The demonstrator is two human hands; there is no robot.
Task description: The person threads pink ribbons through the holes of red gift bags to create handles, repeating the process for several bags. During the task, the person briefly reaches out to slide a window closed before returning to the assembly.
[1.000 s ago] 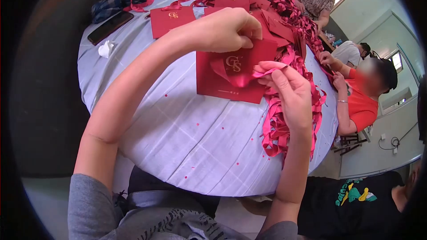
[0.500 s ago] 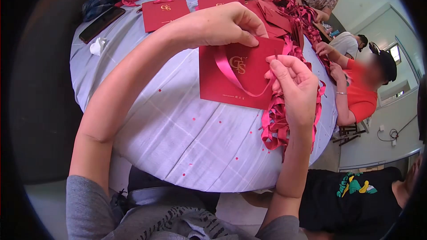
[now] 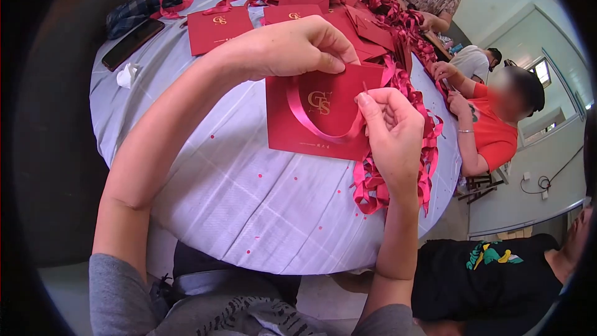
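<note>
A dark red paper gift bag (image 3: 283, 134) with a gold monogram is held up above the table, its printed face toward me. My left hand (image 3: 305, 48) pinches its upper edge between thumb and fingers. A pink-red ribbon handle (image 3: 311, 126) hangs in a loop across the front of the bag. At the bag's right side, my right hand (image 3: 393, 130) is closed in a pinch on the ribbon, with a thin tip poking up above the thumb. Part of the bag's right edge is hidden behind this hand.
More red bags (image 3: 217, 30) lie at the back of the white-clothed round table (image 3: 236, 211). Loose ribbons (image 3: 429, 174) heap along the right. A phone (image 3: 132, 45) and crumpled tissue (image 3: 127, 76) lie at left. Several people are around the table, one in an orange shirt (image 3: 494, 127).
The whole view has shifted slightly, so the bag appears lower and further left. The ribbon loop has turned flatter and wider near my right hand. Both hands keep their hold.
</note>
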